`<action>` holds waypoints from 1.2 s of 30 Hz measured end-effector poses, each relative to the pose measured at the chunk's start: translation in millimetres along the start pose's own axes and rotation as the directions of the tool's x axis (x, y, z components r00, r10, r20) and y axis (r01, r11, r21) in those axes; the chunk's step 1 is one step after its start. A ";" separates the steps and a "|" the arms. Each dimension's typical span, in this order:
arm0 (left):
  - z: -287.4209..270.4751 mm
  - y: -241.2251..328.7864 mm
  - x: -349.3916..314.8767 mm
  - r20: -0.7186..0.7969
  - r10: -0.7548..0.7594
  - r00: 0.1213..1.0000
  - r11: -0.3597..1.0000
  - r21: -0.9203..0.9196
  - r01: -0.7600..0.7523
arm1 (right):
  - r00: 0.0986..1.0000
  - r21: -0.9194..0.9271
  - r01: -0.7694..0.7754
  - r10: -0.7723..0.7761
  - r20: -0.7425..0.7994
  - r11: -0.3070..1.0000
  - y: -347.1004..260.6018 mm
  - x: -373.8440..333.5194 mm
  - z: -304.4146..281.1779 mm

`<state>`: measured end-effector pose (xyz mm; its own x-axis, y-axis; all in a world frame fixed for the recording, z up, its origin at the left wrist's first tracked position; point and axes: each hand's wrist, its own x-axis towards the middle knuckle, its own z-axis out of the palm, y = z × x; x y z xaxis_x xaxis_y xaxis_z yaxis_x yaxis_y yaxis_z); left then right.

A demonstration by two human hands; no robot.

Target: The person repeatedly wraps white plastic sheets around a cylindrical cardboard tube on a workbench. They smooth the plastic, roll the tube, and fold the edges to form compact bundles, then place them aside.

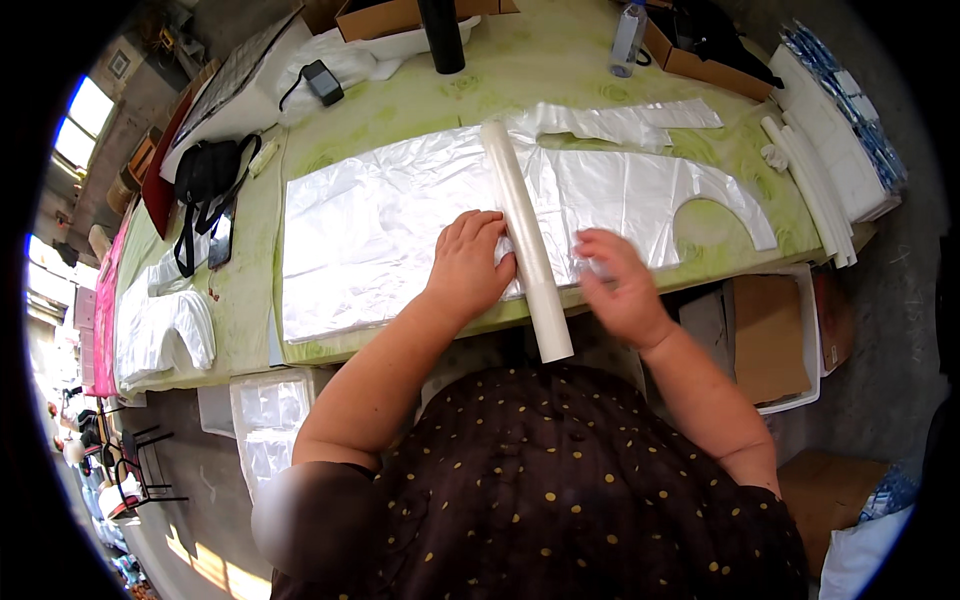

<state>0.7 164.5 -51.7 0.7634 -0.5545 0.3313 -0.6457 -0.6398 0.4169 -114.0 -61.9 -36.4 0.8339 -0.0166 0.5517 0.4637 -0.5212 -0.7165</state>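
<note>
A stack of thin white plastic aprons lies spread on the table, its curved cut-out end toward the right. Across it rests a long pale tube wound with clear plastic film, its near end jutting past the table edge. My left hand is laid flat on the plastic, fingers stretched, against the tube's left side. On the other side, my right hand hovers with loosely bent fingers apart, slightly blurred, and I see nothing held in it. A loose plastic strip lies beyond the tube.
A black bag and a phone lie left, near more folded white plastic. At the back stand a black cylinder and a water bottle. White rolls lie right; a bin with cardboard sits below.
</note>
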 end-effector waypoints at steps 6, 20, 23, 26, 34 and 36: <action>-25.1 -2.1 7.0 -0.042 0.075 0.996 0.993 0.094 -0.071 | 0.963 -0.029 0.112 -0.101 0.251 0.993 -23.6 6.9 35.0; -40.9 0.6 9.1 0.073 0.095 0.993 0.955 -0.287 -0.071 | 0.998 -0.471 -0.041 0.063 0.030 0.881 13.6 26.4 38.6; -35.8 -10.3 -9.9 0.046 0.072 0.996 0.983 -0.173 -0.063 | 0.978 -0.615 -0.117 0.199 0.066 0.780 34.5 49.7 44.0; -31.3 -16.1 -13.1 -0.001 0.082 0.997 0.975 -0.206 -0.080 | 0.931 -0.693 -0.210 0.357 0.073 0.690 42.6 90.1 49.2; -28.4 -16.9 -11.7 -0.033 0.090 0.995 0.965 -0.243 -0.096 | 0.856 -0.716 -0.320 0.514 0.062 0.620 45.8 145.3 69.6; -26.1 -15.8 -9.9 -0.045 0.100 0.994 0.965 -0.238 -0.108 | 0.971 -0.562 -0.061 0.178 0.156 0.825 47.6 123.6 82.4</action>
<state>3.8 194.0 -39.5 0.6948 -0.5915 0.4092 -0.7013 -0.4310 0.5679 35.7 -18.5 -37.5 0.9397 0.0243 0.3413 0.1634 -0.9082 -0.3852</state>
